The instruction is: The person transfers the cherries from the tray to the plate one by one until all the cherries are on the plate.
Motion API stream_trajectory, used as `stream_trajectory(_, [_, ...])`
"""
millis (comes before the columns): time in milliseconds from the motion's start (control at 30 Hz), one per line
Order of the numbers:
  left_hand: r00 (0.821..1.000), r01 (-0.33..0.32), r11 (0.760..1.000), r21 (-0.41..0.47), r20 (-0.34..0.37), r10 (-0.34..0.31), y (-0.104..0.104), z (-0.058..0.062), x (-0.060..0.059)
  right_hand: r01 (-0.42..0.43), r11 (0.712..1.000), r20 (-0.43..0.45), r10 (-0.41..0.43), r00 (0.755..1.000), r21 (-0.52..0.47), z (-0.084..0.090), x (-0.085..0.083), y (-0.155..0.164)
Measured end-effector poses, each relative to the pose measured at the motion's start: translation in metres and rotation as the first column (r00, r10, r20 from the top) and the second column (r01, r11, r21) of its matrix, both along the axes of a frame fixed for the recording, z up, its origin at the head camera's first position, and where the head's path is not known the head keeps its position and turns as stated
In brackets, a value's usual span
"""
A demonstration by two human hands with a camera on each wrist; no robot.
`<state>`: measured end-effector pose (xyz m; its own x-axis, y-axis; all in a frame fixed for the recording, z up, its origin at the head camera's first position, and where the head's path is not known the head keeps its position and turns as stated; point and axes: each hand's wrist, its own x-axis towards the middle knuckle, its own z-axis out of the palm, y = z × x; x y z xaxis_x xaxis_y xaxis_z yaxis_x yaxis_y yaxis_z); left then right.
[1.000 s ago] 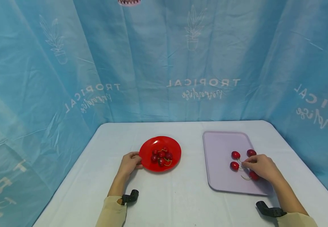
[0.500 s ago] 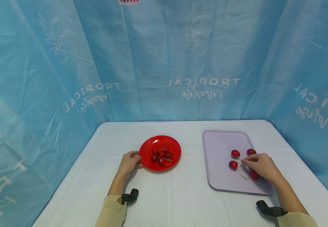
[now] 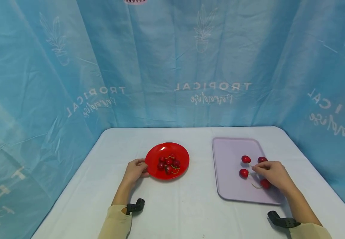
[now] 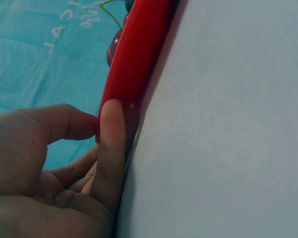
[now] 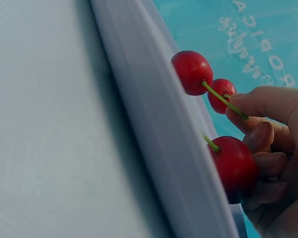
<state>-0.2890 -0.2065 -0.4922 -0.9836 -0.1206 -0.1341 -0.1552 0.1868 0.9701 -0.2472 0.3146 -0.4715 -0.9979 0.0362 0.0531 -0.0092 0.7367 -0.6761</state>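
White table (image 3: 190,205): left hand (image 3: 134,171) pinches plate (image 3: 152,166) rim, right hand (image 3: 272,174) pinches a cherry (image 3: 243,173) stem over tray (image 3: 229,186); a weak stem could snap, dropping fruit.

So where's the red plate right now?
In the head view the red plate sits left of centre on the table, its near-left rim held by the left hand, with the lilac tray to its right.

A white table (image 3: 190,205) stands against wrinkled blue curtains (image 3: 172,63) printed with "TROPICAL" lettering and potted-plant outlines, evenly lit.
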Motion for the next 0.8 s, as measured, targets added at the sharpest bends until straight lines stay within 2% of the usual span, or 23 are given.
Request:
stream_trajectory(533, [1.0,0.019,0.999,0.049,0.003,-0.019,-0.004,0.001,-0.005,0.022,1.0,-0.021,-0.023,1.0,-0.02,0.005,-0.002,-0.014])
stream_trajectory(800, [1.0,0.007,0.999,0.032,0.011,-0.007,-0.005,-0.001,-0.002,-0.029,0.989,0.009,0.03,0.999,-0.146,0.015,-0.003,-0.027])
